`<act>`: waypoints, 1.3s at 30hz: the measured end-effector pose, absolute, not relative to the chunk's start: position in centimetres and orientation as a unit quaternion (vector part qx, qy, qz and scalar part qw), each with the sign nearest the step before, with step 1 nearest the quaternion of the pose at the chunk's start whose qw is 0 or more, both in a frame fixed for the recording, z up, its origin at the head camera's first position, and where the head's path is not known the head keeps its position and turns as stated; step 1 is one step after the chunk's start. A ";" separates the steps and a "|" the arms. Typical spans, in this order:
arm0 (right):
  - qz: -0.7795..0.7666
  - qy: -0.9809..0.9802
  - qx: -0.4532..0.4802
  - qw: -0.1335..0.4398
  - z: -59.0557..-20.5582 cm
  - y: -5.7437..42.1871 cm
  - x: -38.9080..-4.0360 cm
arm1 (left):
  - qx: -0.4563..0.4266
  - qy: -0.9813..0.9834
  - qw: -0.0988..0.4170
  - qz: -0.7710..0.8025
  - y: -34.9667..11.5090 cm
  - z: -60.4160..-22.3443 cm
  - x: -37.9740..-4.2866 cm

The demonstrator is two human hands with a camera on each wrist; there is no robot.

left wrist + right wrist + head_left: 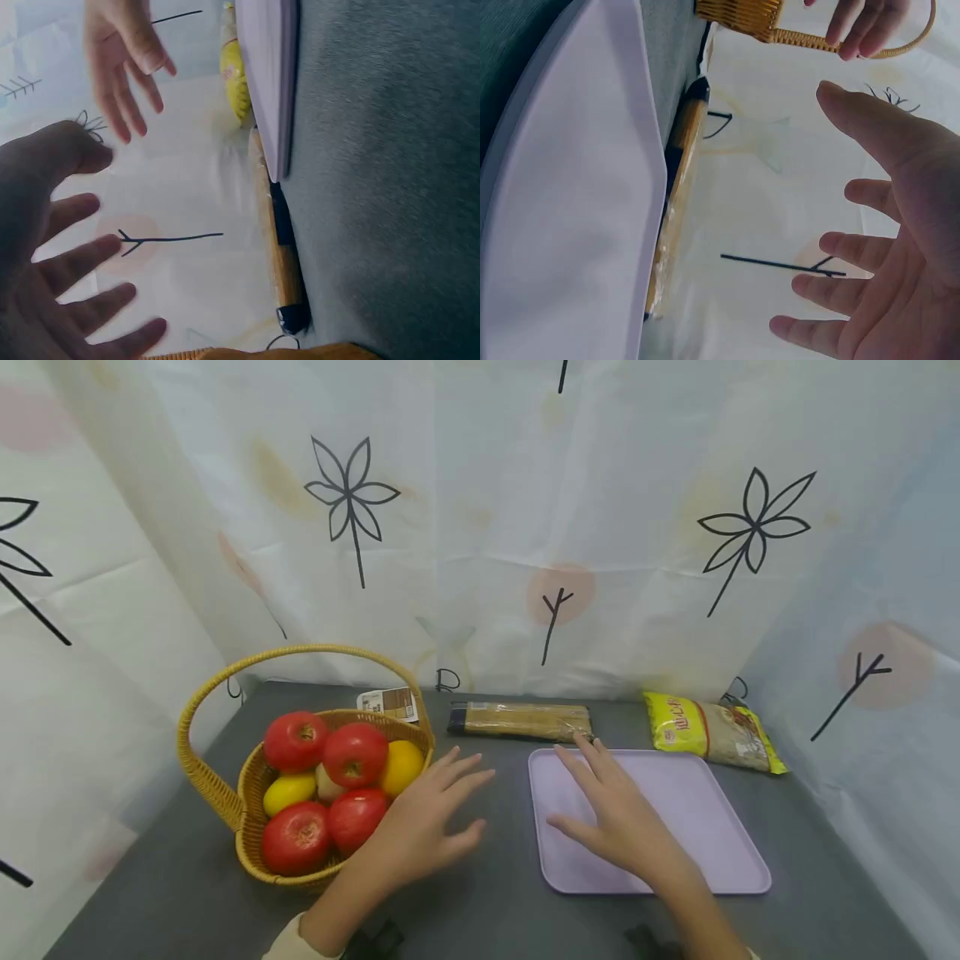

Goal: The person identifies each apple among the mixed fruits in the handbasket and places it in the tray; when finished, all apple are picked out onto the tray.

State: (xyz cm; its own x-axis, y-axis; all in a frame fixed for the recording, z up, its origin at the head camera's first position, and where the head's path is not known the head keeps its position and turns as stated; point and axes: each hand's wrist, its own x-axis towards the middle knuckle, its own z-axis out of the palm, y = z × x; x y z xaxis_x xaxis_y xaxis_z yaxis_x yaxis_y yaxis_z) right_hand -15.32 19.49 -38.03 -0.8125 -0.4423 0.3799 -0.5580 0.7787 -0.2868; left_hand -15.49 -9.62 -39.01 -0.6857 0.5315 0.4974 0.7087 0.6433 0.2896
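My left hand (423, 822) hovers beside the right side of a wicker basket (251, 827), fingers spread and holding nothing. The basket carries several red apples (297, 839), a yellow lemon (289, 793) and an orange-yellow fruit (403, 766); a paler item among them is mostly hidden. Over the left part of a lilac tray (705, 810) is my right hand (626, 827), also with fingers extended and nothing in it. In the left wrist view the left fingers (82, 266) stand apart from each other. The right wrist view shows the right palm (907, 300) raised above the tray's level.
Behind the hands lies a clear-wrapped pack of noodle-like sticks (525, 721) with a dark end. A yellow food bag (712, 732) sits at the back right, past the tray. A printed label (388, 702) shows behind the basket. Patterned white curtains (487, 527) enclose the grey table (480, 927).
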 end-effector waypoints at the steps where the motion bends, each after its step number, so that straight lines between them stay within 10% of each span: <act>1: 0.199 -0.928 0.275 0.155 -38.0 19.2 -15.5 | -0.350 -0.880 0.205 -0.246 -9.8 -39.1 -15.5; 29: 0.244 -0.838 0.400 0.279 -37.6 9.3 -18.3 | -0.382 -0.748 0.425 -0.338 -17.7 -39.0 -13.4; 39: 0.286 -0.807 0.445 0.264 -36.9 5.0 -19.2 | -0.318 -0.671 0.620 -0.254 -22.7 -37.2 -13.0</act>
